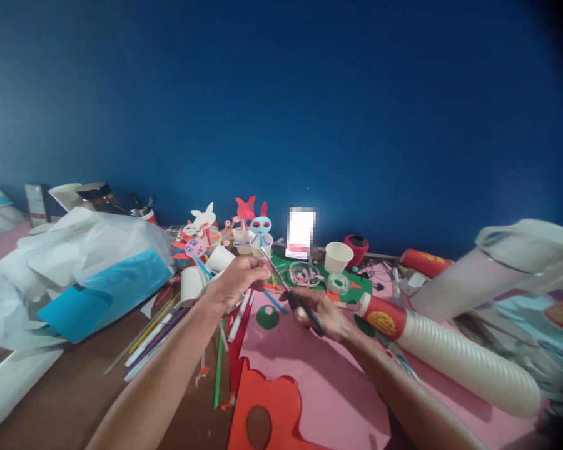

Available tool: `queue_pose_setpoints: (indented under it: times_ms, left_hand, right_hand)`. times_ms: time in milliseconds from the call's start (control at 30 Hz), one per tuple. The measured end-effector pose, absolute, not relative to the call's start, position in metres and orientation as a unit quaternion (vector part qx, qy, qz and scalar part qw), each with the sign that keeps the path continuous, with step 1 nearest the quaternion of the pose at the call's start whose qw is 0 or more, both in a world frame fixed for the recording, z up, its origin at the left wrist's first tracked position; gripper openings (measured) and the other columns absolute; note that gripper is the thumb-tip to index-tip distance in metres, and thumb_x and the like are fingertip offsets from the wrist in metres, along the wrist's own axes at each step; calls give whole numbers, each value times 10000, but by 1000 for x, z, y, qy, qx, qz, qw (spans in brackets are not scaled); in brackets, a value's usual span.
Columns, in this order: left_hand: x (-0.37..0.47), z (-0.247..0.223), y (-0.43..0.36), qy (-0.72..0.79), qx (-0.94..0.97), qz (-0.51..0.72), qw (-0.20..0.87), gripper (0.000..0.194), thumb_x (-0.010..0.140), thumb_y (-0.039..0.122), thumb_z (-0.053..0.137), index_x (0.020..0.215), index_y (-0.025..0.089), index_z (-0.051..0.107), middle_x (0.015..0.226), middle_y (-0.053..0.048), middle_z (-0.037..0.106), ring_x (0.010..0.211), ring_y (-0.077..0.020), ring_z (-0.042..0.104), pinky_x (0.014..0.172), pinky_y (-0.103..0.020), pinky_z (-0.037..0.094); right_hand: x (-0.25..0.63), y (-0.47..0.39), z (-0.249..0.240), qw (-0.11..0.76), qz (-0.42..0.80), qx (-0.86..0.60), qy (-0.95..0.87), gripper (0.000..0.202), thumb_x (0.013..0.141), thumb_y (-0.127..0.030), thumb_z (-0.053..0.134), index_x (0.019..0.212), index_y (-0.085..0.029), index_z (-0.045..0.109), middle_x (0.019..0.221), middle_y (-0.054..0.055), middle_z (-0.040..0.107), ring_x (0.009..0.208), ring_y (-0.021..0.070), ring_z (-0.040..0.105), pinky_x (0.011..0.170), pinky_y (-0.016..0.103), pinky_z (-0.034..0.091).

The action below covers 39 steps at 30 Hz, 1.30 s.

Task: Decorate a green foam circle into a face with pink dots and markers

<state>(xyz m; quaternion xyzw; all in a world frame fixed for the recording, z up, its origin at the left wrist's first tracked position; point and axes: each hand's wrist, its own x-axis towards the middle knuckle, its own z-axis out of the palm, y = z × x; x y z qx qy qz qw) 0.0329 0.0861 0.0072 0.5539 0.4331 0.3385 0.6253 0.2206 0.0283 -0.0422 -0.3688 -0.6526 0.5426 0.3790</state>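
"Gripping what, right hand?"

"Scissors. Black handles in the fingers, blades angled up and left, in front of the left hand. Can't tell if the blades are parted."

"Left hand state?"

"Narrow, fingers curled in, right by the blades. Anything pinched there is too small to tell. Blue strip just below, between the hands."

"Under that?"

"Pink sheet, green circle on it. Orange-red sheet at the near edge, oval hole in it."

"Behind the hands?"

"Green sheet with tape roll and a white cup, upright. Red round thing just behind that cup. Bright panel near the wall, pixelated, no detail."

"Paper figures?"

"Group back left, some in cups. Blue face with red ears, red figure, white figure, pink face lower down."

"Left side?"

"Plastic bag, blue sheet against it. Loose strips on the brown desk, yellow, white, purple."

"Right side?"

"Cup stack lying on its side, red wrap at the end toward the right hand"
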Motion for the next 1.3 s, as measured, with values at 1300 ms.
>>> queue_pose_setpoints:
  times_ms: [1300]
  left_hand:
    - [26, 2, 91, 419, 548, 318, 650, 54, 597, 167, 615, 616, 137, 575, 516, 33, 517, 476, -86, 479, 559, -255, 409]
  right_hand:
    - [219, 28, -48, 378, 517, -409, -650, 422, 673, -432, 608, 965, -127, 625, 572, -19, 490, 473, 81, 412, 426, 197, 349]
